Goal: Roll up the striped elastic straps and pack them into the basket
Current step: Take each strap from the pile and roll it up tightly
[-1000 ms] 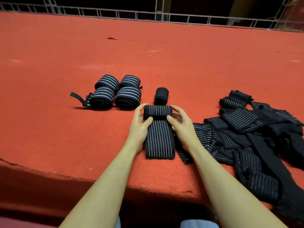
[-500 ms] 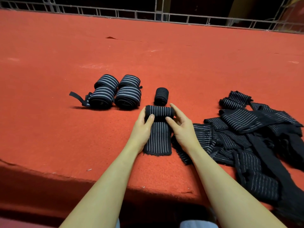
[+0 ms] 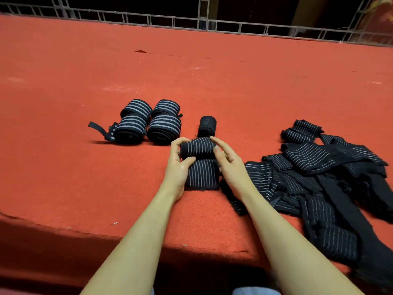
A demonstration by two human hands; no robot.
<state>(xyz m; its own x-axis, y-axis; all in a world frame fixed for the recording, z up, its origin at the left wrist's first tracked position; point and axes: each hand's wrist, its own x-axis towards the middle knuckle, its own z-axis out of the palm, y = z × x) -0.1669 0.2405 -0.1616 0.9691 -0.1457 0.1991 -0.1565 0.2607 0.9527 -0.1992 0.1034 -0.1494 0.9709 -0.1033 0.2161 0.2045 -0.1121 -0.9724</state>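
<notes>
A black elastic strap [image 3: 200, 162] with thin white lengthwise stripes is laid on a red felt-like table covering [image 3: 63, 167], near the front edge. Its far part is wound into a soft, thick cylinder lying crosswise; the unrolled tail, a flat ribbed rectangle with a slightly frayed near end, is stretched toward the viewer. The roll is held at both ends. The left hand [image 3: 177, 165] is curled round the left end, thumb pressed on the near side where roll meets tail, fingers bent over the far side. The right hand [image 3: 228, 165] is set against the right end, its thumb on the near face of the roll and its longer fingers reaching over the top, only lightly bent.

Just behind the roll a smaller, almost plain black roll [image 3: 207, 125] is stood, close to or touching it; which cannot be told. To the left, well apart from the hands, four finished rolls [image 3: 148, 122] with broader grey-white bands are packed in two touching pairs, a loose black tab trailing from the left one. To the right a limp heap of unrolled straps [image 3: 319, 184] is spread, crumpled and overlapping, fine stripes visible on matte knitted fabric, reaching the table's front edge. A metal grid railing [image 3: 234, 26] is seen beyond the far edge.
</notes>
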